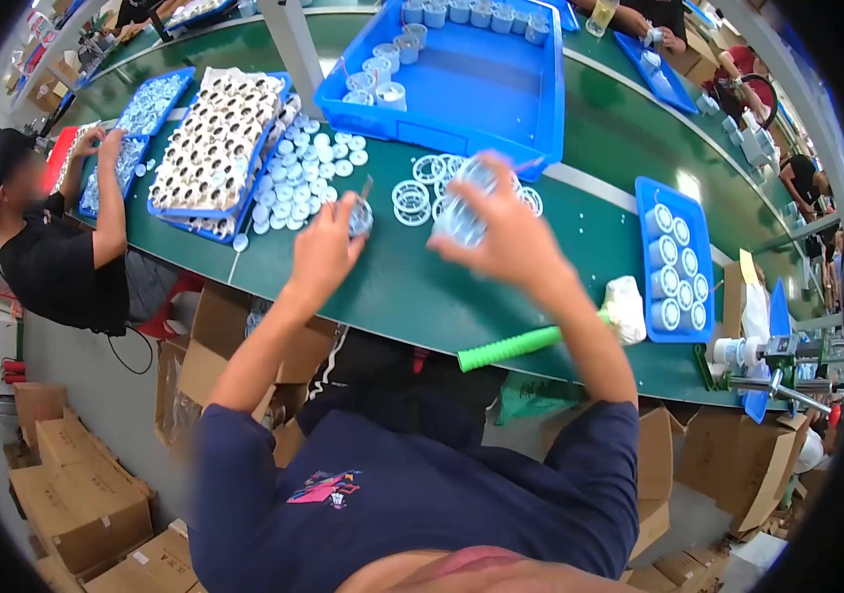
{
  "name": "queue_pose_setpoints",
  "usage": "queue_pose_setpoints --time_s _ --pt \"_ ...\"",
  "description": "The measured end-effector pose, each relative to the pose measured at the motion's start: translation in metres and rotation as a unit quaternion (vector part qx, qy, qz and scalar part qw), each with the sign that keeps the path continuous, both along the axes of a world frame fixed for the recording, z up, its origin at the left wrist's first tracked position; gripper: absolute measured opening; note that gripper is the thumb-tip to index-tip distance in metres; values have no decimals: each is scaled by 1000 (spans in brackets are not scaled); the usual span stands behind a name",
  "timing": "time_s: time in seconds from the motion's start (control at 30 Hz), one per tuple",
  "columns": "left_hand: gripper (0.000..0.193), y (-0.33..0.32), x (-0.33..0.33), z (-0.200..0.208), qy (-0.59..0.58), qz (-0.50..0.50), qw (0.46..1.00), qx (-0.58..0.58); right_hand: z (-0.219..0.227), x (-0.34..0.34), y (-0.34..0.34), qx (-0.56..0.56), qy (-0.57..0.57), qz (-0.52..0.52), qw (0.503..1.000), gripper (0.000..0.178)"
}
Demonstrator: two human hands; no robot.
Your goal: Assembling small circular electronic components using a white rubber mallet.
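My left hand [326, 247] is closed on a small round grey-clear part [360, 217], from which a thin pin or wire sticks up. To its right, my right hand [516, 237] curls its fingers around a clear plastic cup-shaped part [461, 222]; motion blurs it. Under and beside that hand lie several clear plastic rings [411, 202] on the green table [392, 287]. Many white discs [293, 183] are spread just beyond my left hand. Near my right forearm lies a mallet with a green ribbed handle [511, 348] and a head wrapped in white material [624, 308].
A large blue bin [481, 133] with several cup-shaped parts along its sides stands at the back. On the right is a blue tray of white cylinders [665, 282]. Stacked trays with a holed off-white sheet [214, 138] stand left, near a seated co-worker [56, 232].
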State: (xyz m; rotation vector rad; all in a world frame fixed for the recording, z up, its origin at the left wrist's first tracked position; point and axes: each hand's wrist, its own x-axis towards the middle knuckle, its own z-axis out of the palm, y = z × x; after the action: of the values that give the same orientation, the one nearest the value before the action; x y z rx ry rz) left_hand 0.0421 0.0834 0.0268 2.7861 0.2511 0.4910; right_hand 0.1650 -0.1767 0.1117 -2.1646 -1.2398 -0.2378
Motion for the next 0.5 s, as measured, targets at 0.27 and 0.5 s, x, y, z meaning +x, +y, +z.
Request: queue_pose_setpoints --time_s 0.27,0.5 --pt "76 11 19 -1 13 -8 1000 -1 -71 -72 10 -200 -85 19 976 84" --pt "54 -36 -55 19 -248 62 964 -74 -45 -72 1 -96 -133 -46 985 93"
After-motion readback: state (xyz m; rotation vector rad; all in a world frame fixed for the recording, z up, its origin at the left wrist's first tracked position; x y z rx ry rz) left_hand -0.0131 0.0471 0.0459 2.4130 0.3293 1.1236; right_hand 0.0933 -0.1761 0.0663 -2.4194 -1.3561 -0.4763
